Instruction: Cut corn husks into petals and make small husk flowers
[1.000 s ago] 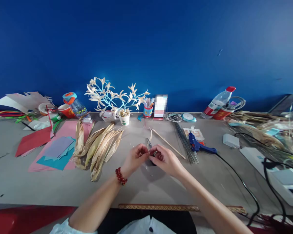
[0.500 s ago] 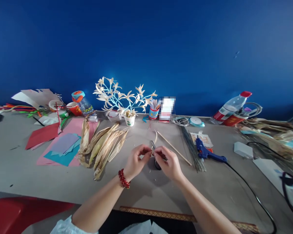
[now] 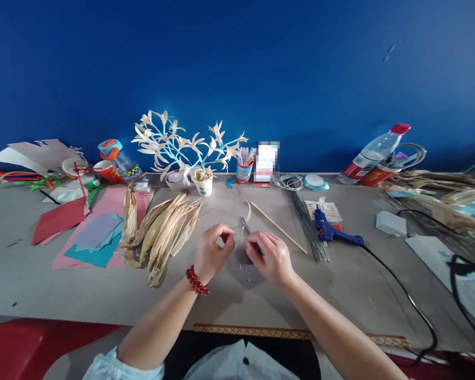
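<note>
My left hand [image 3: 215, 252], with a red bead bracelet [image 3: 197, 281] at its wrist, is raised over the table with thumb and fingertips closed together. Whatever it pinches is too small to make out. My right hand [image 3: 272, 259] is also closed in a pinch, a short gap to the right of the left one; its fingertips hide what they hold. Just beyond the right fingers, the blades of scissors [image 3: 245, 226] point away from me, their handles covered by the hand. A thin pale curved strip [image 3: 248, 210] lies by the blade tips, beside a wooden stick [image 3: 279, 228].
Dried corn husks [image 3: 170, 232] and coloured paper [image 3: 97, 232] lie to the left. Husk flowers [image 3: 193, 145] stand in a white cup [image 3: 203, 186] at the back. Thin wires [image 3: 306, 227], a blue glue gun [image 3: 336, 235] with its cord, and a tilted bottle [image 3: 374, 155] are on the right.
My hands, which met at the fingertips, have come apart, the left one shifting slightly left. The view has tilted down and moved a little.
</note>
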Tool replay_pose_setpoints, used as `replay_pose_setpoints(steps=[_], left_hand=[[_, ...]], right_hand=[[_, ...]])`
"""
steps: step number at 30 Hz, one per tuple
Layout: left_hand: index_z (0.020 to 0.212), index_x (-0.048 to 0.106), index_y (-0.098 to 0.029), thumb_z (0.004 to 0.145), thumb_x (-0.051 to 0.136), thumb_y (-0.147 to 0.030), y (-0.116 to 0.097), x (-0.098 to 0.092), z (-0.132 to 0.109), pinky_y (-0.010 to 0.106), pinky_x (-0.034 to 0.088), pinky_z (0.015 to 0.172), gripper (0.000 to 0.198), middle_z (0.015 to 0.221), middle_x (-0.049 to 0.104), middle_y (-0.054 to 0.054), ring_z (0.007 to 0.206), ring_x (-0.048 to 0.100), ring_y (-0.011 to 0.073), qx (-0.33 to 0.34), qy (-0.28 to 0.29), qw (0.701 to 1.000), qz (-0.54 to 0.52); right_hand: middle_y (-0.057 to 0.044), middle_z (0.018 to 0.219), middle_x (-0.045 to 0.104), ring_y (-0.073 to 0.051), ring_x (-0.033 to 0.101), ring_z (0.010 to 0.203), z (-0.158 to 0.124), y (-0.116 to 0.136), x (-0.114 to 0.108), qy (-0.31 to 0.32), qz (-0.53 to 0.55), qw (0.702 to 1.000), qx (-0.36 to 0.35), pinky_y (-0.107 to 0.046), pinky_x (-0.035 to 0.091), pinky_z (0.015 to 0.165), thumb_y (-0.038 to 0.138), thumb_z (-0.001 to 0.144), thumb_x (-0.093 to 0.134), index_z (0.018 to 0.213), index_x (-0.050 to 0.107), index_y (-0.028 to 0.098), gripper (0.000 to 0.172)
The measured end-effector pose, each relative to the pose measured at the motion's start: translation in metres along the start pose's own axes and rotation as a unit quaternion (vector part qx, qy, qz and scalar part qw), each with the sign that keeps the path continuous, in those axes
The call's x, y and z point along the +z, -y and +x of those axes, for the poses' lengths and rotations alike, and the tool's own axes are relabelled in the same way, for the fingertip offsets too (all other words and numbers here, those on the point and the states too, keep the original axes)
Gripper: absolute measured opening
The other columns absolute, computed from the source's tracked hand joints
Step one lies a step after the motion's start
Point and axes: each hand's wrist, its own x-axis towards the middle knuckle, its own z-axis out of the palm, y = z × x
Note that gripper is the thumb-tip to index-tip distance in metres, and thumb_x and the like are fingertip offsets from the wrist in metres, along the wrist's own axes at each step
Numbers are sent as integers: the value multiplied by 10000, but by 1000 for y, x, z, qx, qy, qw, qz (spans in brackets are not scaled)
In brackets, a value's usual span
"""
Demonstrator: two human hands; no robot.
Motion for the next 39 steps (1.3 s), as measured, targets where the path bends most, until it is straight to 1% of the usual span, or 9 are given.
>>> replay_pose_setpoints(steps=[3, 6, 9, 14, 19, 25, 29, 34, 39], left_hand=[[818, 641, -203, 864, 542, -231, 1, -7, 4, 263, 449, 695, 112, 748, 658, 14, 710, 600, 162, -22, -24, 999, -19], [949, 638, -199, 890, 530, -242, -9, -7, 2, 281, 471, 751, 130, 864, 680, 46, 794, 621, 180, 23, 53, 996, -72], [927, 624, -202, 874, 544, -190, -20, -1, -3, 304, 463, 781, 96, 857, 668, 56, 820, 606, 198, 82, 87, 992, -28], [866, 609, -213, 868, 515, -150, -16, 2, -5, 317, 449, 767, 113, 792, 651, 48, 790, 594, 206, 107, 70, 991, 50], [918, 638, -214, 875, 512, -162, -5, -11, 3, 317, 451, 795, 143, 819, 678, 50, 810, 617, 205, 75, -7, 995, 63], [934, 623, -200, 882, 542, -211, -18, -6, -2, 290, 468, 754, 97, 849, 673, 55, 793, 618, 188, 80, 85, 993, -23], [788, 580, -201, 866, 524, -175, -17, 0, -4, 281, 446, 695, 100, 723, 616, 23, 710, 576, 173, 91, 66, 994, 14], [815, 593, -198, 891, 487, -171, -4, -10, 1, 288, 448, 709, 134, 741, 621, 22, 722, 579, 168, 68, -1, 997, 44], [926, 586, -198, 868, 566, -216, -16, -3, -4, 295, 466, 727, 65, 797, 631, 33, 747, 585, 174, 122, 64, 990, -9]], right_hand=[[-34, 723, 637, -152, 553, 641, 0, 2, -3, -34, 33, 999, 24, -268, 439, 650, 232, 938, 470, 825, 556, 215, 143], [-33, 719, 642, -151, 549, 633, 1, 2, -3, -21, 47, 998, 35, -266, 435, 629, 250, 944, 473, 823, 549, 219, 146], [-38, 723, 647, -154, 555, 631, 0, 1, 1, -10, 48, 998, 30, -269, 437, 634, 254, 946, 472, 815, 543, 220, 153], [-36, 715, 636, -151, 549, 621, -2, 0, 3, -20, 30, 999, 17, -269, 437, 646, 232, 934, 486, 807, 537, 219, 138], [-30, 718, 639, -150, 557, 628, 0, 3, -3, -63, 24, 998, 9, -267, 443, 650, 201, 920, 490, 812, 538, 222, 120], [-37, 728, 656, -153, 576, 633, 1, 3, 0, -44, 41, 998, 3, -270, 451, 641, 215, 928, 496, 827, 550, 218, 114], [-28, 718, 650, -150, 566, 611, 0, 0, 4, -56, 34, 997, -30, -271, 454, 630, 181, 909, 520, 823, 545, 214, 95], [-6, 709, 623, -140, 553, 608, 0, -3, 0, -103, 27, 994, -27, -263, 454, 630, 148, 896, 538, 831, 534, 220, 96], [-17, 731, 635, -145, 567, 633, -1, -1, 2, -80, 44, 995, -27, -264, 460, 632, 158, 905, 540, 859, 539, 220, 77]])
